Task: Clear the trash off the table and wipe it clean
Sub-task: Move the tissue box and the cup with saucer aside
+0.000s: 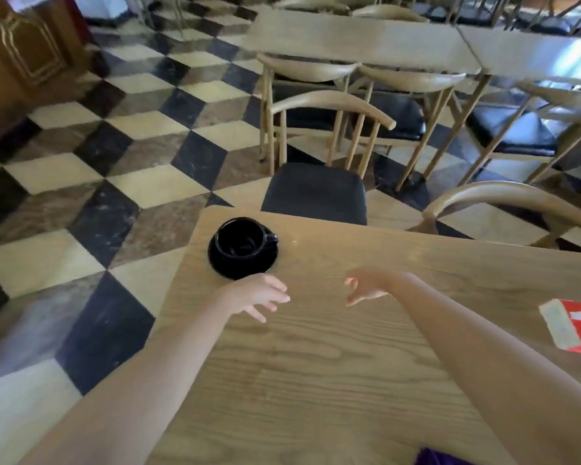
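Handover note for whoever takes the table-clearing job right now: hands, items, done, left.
Left hand: open, holding nothing, over the table just near side of the saucer.
Right hand: open, holding nothing, fingers curled, over mid-table.
Black cup sits on its black saucer at the table's far left corner, not yet picked up.
Red and white box lies at the right edge, partly out of frame.
Purple cloth shows at the near edge, mostly cut off.
Done: nothing that can be confirmed here.
Left: remove the box and cup, then wipe the table.
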